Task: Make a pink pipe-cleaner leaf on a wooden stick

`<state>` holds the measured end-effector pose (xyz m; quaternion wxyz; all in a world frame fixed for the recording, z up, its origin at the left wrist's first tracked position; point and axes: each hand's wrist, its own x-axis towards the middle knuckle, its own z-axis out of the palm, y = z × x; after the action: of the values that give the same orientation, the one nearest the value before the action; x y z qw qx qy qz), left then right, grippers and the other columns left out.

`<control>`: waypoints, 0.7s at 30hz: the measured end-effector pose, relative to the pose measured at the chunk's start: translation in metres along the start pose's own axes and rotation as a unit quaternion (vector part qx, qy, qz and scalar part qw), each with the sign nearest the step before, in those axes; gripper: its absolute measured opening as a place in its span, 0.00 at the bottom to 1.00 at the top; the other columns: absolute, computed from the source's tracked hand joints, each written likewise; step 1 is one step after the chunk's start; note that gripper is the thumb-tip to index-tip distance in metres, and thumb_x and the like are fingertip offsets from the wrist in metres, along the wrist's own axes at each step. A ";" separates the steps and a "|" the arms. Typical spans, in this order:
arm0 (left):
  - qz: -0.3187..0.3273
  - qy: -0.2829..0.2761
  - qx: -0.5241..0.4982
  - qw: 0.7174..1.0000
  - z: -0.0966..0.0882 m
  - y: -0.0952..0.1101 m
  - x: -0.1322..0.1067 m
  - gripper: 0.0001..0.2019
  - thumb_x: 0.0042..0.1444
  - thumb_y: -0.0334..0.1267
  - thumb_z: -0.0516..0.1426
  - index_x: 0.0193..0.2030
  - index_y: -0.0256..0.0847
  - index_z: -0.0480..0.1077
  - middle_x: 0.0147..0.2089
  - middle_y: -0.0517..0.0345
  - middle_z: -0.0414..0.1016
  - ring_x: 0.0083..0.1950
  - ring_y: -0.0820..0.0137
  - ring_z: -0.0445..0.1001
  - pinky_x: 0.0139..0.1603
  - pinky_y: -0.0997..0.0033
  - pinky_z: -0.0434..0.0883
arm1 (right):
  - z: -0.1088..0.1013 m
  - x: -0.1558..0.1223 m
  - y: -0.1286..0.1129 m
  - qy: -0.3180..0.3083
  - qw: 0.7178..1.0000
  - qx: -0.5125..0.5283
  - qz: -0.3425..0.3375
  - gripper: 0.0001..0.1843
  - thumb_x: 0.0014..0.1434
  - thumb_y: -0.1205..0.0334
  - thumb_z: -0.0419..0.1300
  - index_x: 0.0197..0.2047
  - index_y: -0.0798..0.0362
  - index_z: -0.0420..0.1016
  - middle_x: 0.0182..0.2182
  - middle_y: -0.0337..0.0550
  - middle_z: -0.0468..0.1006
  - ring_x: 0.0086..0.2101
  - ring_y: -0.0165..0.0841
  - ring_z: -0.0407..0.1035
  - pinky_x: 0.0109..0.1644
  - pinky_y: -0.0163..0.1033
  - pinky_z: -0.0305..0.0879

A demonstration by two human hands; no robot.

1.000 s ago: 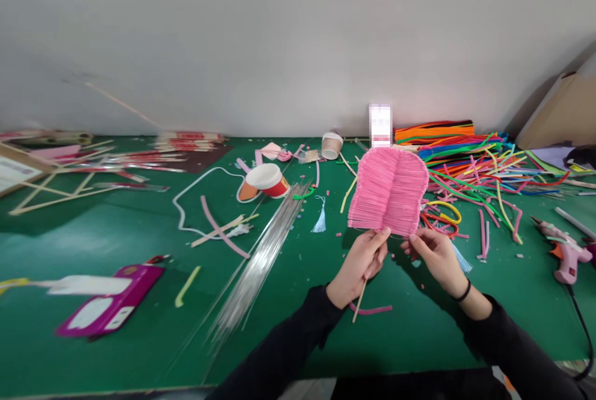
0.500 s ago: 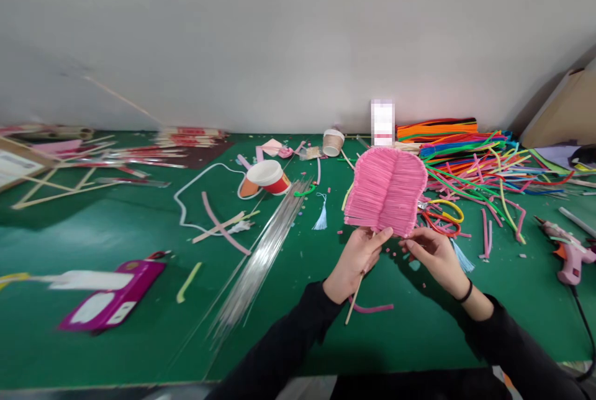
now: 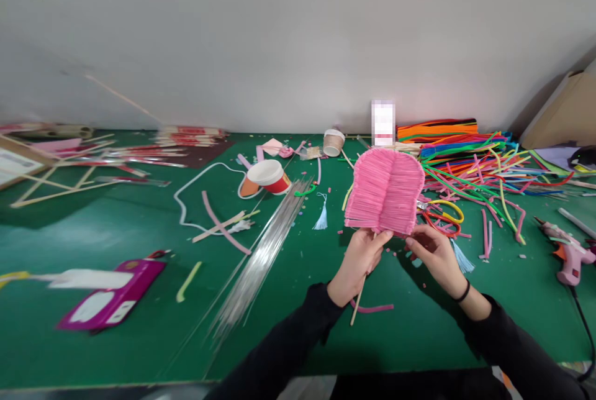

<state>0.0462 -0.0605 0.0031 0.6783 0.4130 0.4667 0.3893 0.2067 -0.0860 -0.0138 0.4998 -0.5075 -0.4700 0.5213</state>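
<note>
Grips stick [image 3: 361,293] in closed left hand [image 3: 357,260], just under fan [image 3: 384,190]. Pinches fan's lower right edge with right hand [image 3: 433,254]. Holds fan upright above both hands, over right half of green table [image 3: 116,226], long axis along stick, slanting down to near edge. Just behind: scissors [image 3: 442,217], pipe cleaners [image 3: 465,151] toward far right corner, white wall [image 3: 279,46].

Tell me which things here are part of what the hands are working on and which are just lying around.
In hand: pink fan; wooden stick, gripped by left hand; right hand pinches the fan's lower edge.

Lying about: paper cup, wire bundle, scissors, glue gun, pipe cleaners, magenta packet.
</note>
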 end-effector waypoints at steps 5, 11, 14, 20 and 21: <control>0.005 -0.011 -0.010 1.000 0.000 -0.002 0.001 0.16 0.50 0.49 0.62 0.29 0.40 0.62 0.12 0.78 0.47 0.10 0.85 0.42 0.11 0.82 0.43 | 0.002 0.001 0.001 0.023 1.000 -0.004 0.008 0.21 0.46 0.45 0.68 0.37 0.51 0.73 0.28 0.38 0.75 0.26 0.31 0.69 0.25 0.34 0.68; -0.007 -0.016 -0.001 1.000 0.000 -0.004 0.002 0.20 0.49 0.53 0.62 0.26 0.41 0.61 0.09 0.77 0.46 0.09 0.84 0.42 0.10 0.81 0.42 | 0.002 0.002 0.000 0.009 0.999 -0.003 0.052 0.23 0.47 0.39 0.65 0.29 0.52 0.73 0.21 0.38 0.73 0.22 0.31 0.68 0.20 0.33 0.65; -0.014 -0.001 0.002 1.000 -0.001 -0.004 0.003 0.22 0.50 0.57 0.60 0.26 0.41 0.60 0.08 0.77 0.44 0.08 0.83 0.42 0.10 0.80 0.41 | 0.002 0.002 -0.002 0.006 0.998 0.016 0.058 0.23 0.46 0.39 0.66 0.28 0.52 0.74 0.23 0.40 0.76 0.23 0.30 0.69 0.21 0.33 0.65; -0.010 -0.006 0.016 1.000 -0.003 -0.002 0.004 0.20 0.52 0.56 0.59 0.28 0.39 0.65 0.08 0.77 0.44 0.08 0.83 0.42 0.09 0.79 0.41 | 0.000 0.000 -0.005 -0.007 0.996 0.059 0.066 0.21 0.46 0.42 0.68 0.29 0.53 0.75 0.27 0.40 0.78 0.26 0.30 0.71 0.25 0.33 0.67; -0.007 -0.007 0.016 1.000 -0.003 -0.001 0.004 0.20 0.52 0.56 0.59 0.29 0.38 0.66 0.08 0.76 0.46 0.08 0.83 0.43 0.09 0.79 0.41 | -0.001 0.000 -0.006 -0.009 0.996 0.061 0.065 0.20 0.46 0.43 0.68 0.29 0.53 0.76 0.27 0.41 0.78 0.26 0.30 0.71 0.26 0.33 0.67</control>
<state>0.0444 -0.0570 0.0002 0.6772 0.4235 0.4710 0.3744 0.2083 -0.0855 -0.0078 0.4911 -0.5010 -0.4077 0.5845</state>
